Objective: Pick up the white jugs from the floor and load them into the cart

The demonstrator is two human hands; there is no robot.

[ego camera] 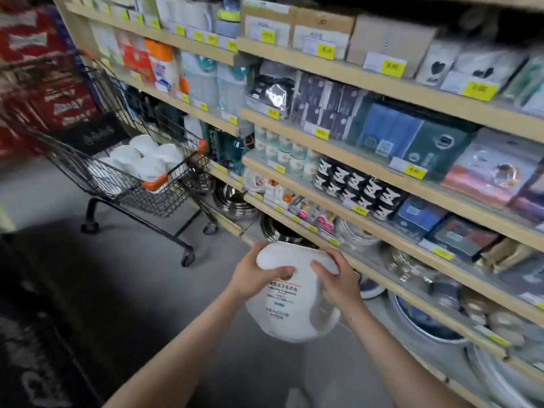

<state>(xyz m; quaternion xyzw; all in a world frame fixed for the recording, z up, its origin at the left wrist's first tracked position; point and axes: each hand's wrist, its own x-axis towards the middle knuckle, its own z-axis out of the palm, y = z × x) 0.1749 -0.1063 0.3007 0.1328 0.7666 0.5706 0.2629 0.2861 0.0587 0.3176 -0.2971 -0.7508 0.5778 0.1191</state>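
Note:
I hold a white jug (pixel 290 304) with a printed label in front of me, above the floor. My left hand (pixel 255 275) grips its left upper side, thumb curled over the lid. My right hand (pixel 338 282) grips the right side of the lid, fingers wrapped round it. To the upper left stands a black wire cart (pixel 117 184) with orange corner guards, holding several white jugs (pixel 141 160). The cart is well apart from the jug in my hands.
Wooden shelves (pixel 368 184) with packaged goods, cups and metal bowls run along the right. Red packages (pixel 44 78) are stacked at the far left behind the cart. Grey floor (pixel 132 290) lies between me and the cart; a dark mat (pixel 44 334) lies at lower left.

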